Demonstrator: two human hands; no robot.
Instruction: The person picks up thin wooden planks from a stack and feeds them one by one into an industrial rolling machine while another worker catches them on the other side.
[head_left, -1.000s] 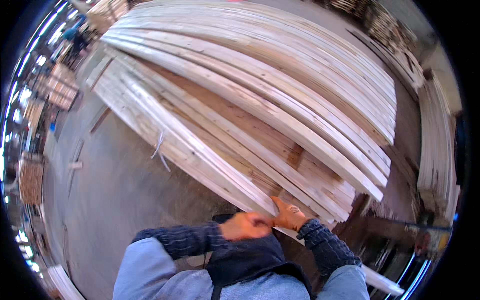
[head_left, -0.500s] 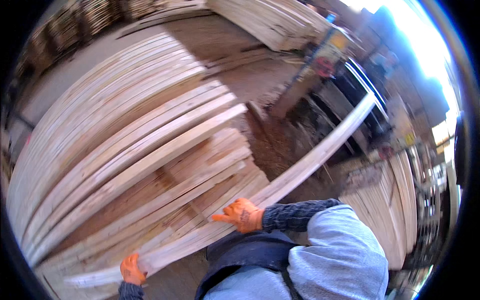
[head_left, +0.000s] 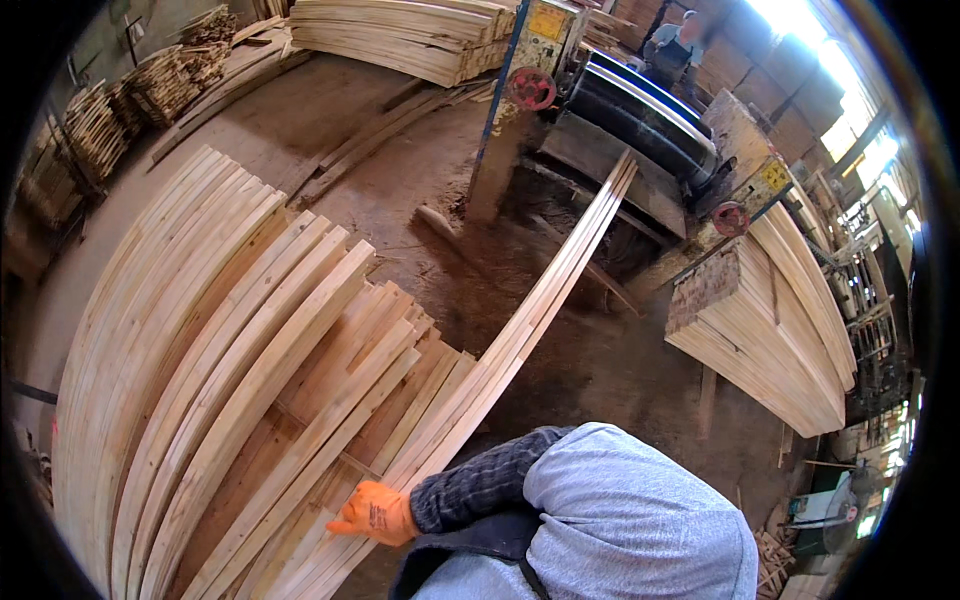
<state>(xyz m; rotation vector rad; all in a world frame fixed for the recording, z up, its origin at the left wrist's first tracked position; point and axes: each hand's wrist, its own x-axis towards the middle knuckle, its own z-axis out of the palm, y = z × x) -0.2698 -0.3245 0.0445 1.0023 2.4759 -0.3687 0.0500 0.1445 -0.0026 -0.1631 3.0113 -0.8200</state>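
Long narrow wooden boards (head_left: 522, 330), lying side by side, slant from the bottom of the view up to the machine's bed (head_left: 655, 175). Their far ends rest on that bed, in front of a dark roller (head_left: 640, 115). My right hand (head_left: 376, 513), in an orange glove, is closed over the near part of these boards; its underside fingers are partly hidden. To the left, the boards run beside a large stack of planks (head_left: 190, 290), its nearer side lower and uneven. My left hand is out of view.
Red handwheels (head_left: 531, 89) sit on the machine's worn yellow posts. Behind the machine stands another person (head_left: 676, 48). More planks are stacked at the right (head_left: 755, 325) and far back (head_left: 400, 38). Loose boards and debris lie on the brown floor (head_left: 400, 190).
The view has turned rightward toward the machine. The boards now point more straight ahead, their far ends on the bed. My left hand, earlier on the boards' near end, has left the view.
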